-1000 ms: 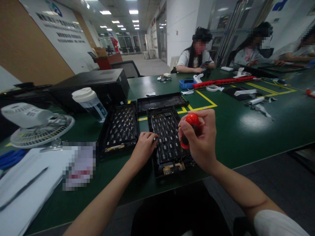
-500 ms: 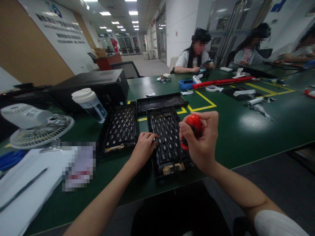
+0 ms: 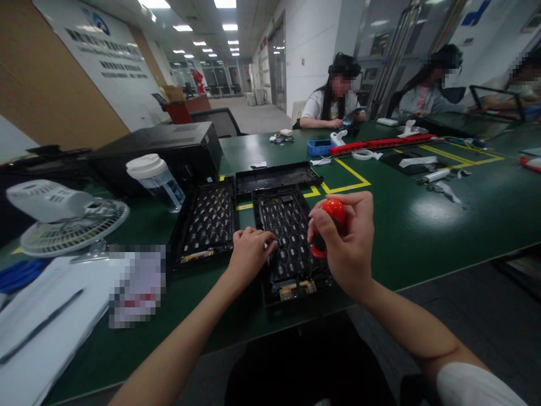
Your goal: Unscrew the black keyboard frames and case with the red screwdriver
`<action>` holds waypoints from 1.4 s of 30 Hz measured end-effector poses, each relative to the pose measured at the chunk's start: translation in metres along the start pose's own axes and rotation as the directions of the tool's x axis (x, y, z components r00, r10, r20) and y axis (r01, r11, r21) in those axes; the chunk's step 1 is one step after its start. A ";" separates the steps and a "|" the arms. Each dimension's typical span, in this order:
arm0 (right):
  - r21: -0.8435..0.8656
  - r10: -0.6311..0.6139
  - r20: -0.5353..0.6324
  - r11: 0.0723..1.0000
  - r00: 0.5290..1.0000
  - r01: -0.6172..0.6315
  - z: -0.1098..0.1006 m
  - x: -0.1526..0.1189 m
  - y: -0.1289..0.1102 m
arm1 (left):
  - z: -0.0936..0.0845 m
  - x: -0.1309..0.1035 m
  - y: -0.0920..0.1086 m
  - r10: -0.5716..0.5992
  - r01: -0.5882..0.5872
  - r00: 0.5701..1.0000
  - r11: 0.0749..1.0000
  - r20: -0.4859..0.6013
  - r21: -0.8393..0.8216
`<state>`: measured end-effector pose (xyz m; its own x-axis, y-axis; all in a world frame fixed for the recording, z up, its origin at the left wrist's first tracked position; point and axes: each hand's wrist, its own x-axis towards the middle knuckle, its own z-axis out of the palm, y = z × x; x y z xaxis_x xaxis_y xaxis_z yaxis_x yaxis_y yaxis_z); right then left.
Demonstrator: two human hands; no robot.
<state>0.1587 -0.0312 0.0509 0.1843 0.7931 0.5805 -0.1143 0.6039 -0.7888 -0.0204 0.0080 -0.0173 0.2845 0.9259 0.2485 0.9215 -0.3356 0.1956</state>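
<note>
My right hand (image 3: 350, 245) is wrapped round a tool with a rounded red-and-black handle (image 3: 333, 213); its working end is hidden. It is at the right side of a black rectangular casing (image 3: 291, 248) with a dimpled inner panel and a gold-coloured strip at its near end. My left hand (image 3: 252, 248) rests over the left edge of this casing, fingers curled and fingertips close together above the panel. Whatever lies between them is too small to make out. A second, similar black casing (image 3: 207, 220) lies to the left.
Behind the casings lies a shallow black tray-like cover (image 3: 274, 177). To the left are a lidded bottle (image 3: 156, 180), a white fan (image 3: 63, 214) and papers with a pen (image 3: 46, 321). A blue box (image 3: 320, 148) and red strip (image 3: 380, 143) lie farther back. Co-workers sit across the table.
My left hand has shifted slightly right over the panel, and the small shiny bit at its fingertips no longer shows. My right hand barely moved. At far right, a co-worker's dark frame is now raised.
</note>
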 end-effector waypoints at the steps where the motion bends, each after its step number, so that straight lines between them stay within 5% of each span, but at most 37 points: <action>1: 0.047 0.018 0.020 0.999 1.000 -0.019 -0.001 0.002 0.000 | 0.000 0.001 0.003 -0.002 0.001 1.000 1.000 0.012 0.010; 12: 0.361 0.037 0.128 0.929 0.991 -0.081 -0.010 0.051 -0.004 | 0.014 0.009 0.019 0.065 -0.082 0.993 0.978 0.095 0.190; 20: 0.436 0.089 0.127 0.890 0.988 -0.136 -0.017 0.075 0.024 | 0.017 0.014 0.016 0.036 -0.057 0.991 0.986 0.129 0.159; 28: 0.490 0.179 0.102 0.847 0.979 -0.206 -0.022 0.077 0.039 | 0.015 0.011 0.012 0.187 -0.160 0.977 0.962 0.105 -0.222; 34: 0.524 0.143 0.022 0.841 0.989 -0.134 -0.027 0.076 0.029 | 0.003 -0.002 0.010 0.202 -0.138 0.978 0.811 0.050 -0.569; 42: 0.544 0.030 0.007 0.838 1.000 -0.029 -0.034 0.070 0.015 | 0.001 -0.007 0.011 0.109 -0.025 0.993 0.591 0.049 -0.806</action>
<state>0.2032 0.0312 0.0727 0.1736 0.8115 0.5580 -0.6326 0.5261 -0.5684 -0.0119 -0.0016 -0.0179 0.3959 0.8911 0.2218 0.3240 -0.3615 0.8743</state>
